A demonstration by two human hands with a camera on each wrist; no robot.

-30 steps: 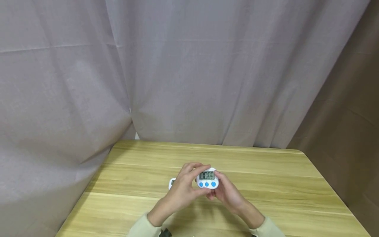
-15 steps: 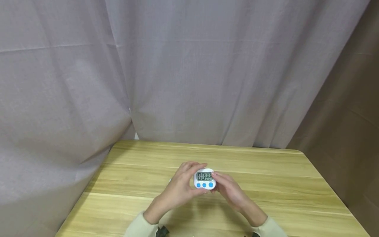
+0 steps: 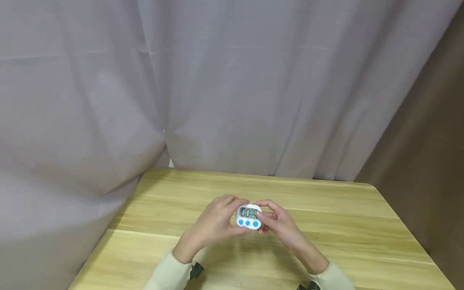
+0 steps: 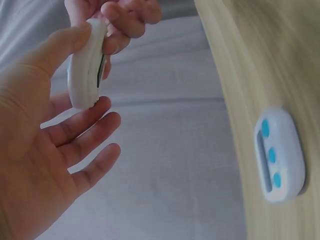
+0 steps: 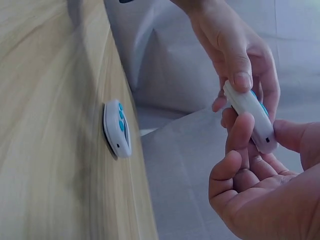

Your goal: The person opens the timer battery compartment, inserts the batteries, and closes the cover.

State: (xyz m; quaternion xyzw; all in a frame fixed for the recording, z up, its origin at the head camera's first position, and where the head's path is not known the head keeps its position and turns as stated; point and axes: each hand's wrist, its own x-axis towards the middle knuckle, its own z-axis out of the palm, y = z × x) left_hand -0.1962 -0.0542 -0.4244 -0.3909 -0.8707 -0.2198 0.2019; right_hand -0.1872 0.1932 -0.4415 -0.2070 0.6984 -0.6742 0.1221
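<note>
A white digital timer with blue buttons is held up over the table, its screen showing zeros toward the head camera. My left hand pinches it by the top and bottom edges, thumb below. From the other side my right hand grips it, the thumb on the front at the screen's right end and fingers behind. In the left wrist view the held timer appears edge-on. A second white timer with blue buttons lies on the table; the left hand hides it in the head view.
The wood-grain table spreads beneath both hands. Grey curtain hangs behind its back edge and along the left side, with a browner stretch on the right. Dark straps show at the wrists.
Both hands have drifted slightly left with the timer. My right index finger has risen to its top right, and the thumb sits further over the screen. The second timer has slipped behind the left hand.
</note>
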